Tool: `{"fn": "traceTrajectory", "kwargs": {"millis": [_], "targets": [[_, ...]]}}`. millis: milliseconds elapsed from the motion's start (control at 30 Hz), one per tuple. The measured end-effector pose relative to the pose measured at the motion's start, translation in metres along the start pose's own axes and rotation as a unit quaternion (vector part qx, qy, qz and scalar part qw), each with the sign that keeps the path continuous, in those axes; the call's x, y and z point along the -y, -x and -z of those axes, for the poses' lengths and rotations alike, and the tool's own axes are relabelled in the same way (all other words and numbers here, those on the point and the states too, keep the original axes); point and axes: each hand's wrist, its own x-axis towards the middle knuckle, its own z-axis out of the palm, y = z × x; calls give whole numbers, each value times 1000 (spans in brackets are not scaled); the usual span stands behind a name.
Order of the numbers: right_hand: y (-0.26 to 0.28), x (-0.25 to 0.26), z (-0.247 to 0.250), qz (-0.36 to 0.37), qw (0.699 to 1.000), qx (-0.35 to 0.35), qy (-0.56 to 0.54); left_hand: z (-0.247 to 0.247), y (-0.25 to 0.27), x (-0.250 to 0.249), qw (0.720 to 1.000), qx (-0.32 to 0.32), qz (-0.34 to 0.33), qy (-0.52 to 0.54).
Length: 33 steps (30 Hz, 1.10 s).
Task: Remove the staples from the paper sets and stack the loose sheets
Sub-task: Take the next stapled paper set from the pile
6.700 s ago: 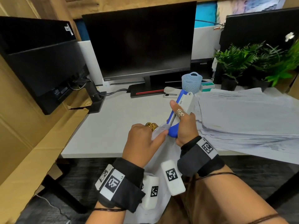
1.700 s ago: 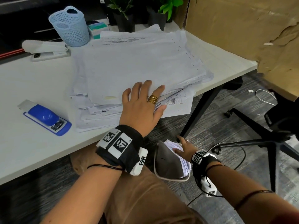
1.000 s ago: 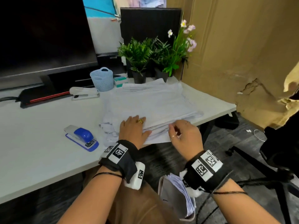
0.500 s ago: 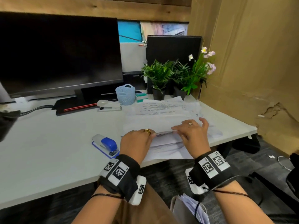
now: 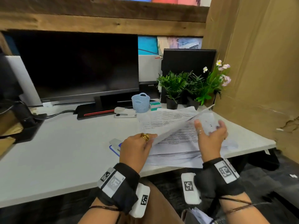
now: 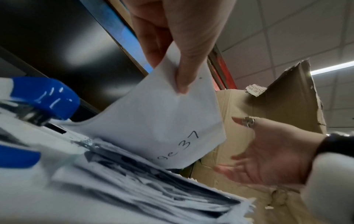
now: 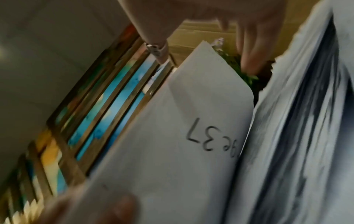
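At 6 o'clock a person's brown-clad lap sits below the white table's [image 5: 68, 152] near edge. Just beyond the edge, the left hand [image 5: 135, 147] pinches the near corner of a paper set [image 5: 174, 126], thumb on top in the left wrist view, lifting it at a slant off the loose stack of sheets [image 5: 176, 152]. At 1 o'clock the right hand [image 5: 210, 135] hangs beside the raised paper with fingers spread and relaxed, gripping nothing. A blue staple remover [image 5: 115, 145] lies at the left hand's 10 o'clock, touching the stack's left side. The stack's near edge overhangs the table rim. From 9 to 11 o'clock the table surface lies bare out to a white stapler [image 5: 124, 112], a pale blue basket [image 5: 140, 102], potted plants [image 5: 186, 84] and a dark monitor [image 5: 80, 65] at 12. Cardboard panels [image 5: 255, 62] wall off 2 to 3 o'clock.
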Motion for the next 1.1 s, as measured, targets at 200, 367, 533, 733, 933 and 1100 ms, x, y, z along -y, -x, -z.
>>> {"fn": "traceTrajectory", "kwargs": {"millis": [200,367,533,733,933,1100], "targets": [[-3,18,-1,-191,937,240,-166,-13,18,-11,993,109,-35,33],[-14,18,-7,-19,967,233,-104,-2,21,-14,965,261,22,23],[-21,60,-14,88,935,301,-164,32,-5,-6,997,67,6,39],[8,97,-35,81,870,450,-187,87,-36,4,997,-53,38,-42],[50,104,-49,83,808,555,-180,134,-39,22,984,-78,137,-84],[87,109,-56,63,750,631,-185,170,-35,34,981,-105,160,-25]]}}
